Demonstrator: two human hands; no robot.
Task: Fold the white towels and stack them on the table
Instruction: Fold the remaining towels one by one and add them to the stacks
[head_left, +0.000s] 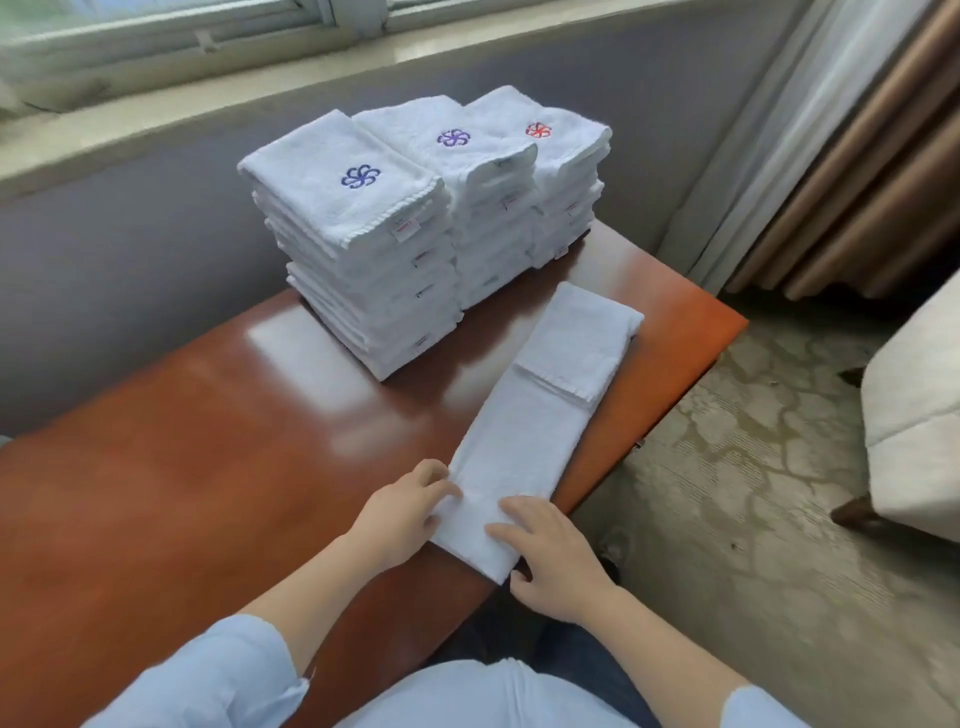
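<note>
A long white towel (524, 436), folded into a narrow strip with its far end turned back over itself, lies on the brown table (218, 467) near the right edge. My left hand (410, 514) holds the strip's near left corner, its fingers curled at the edge. My right hand (550, 556) lies on the near end, fingers spread on top and thumb at the towel's near edge. Behind stand three stacks of folded white towels: one with a blue flower (358, 176), one with a purple flower (453, 138), one with a red flower (538, 130).
The table's right edge (670, 410) runs close beside the towel, with patterned floor (753, 467) beyond. A pale armchair (914, 415) stands at the right. A grey wall and window sill (208, 104) run behind the stacks, with curtains (831, 156) at the far right.
</note>
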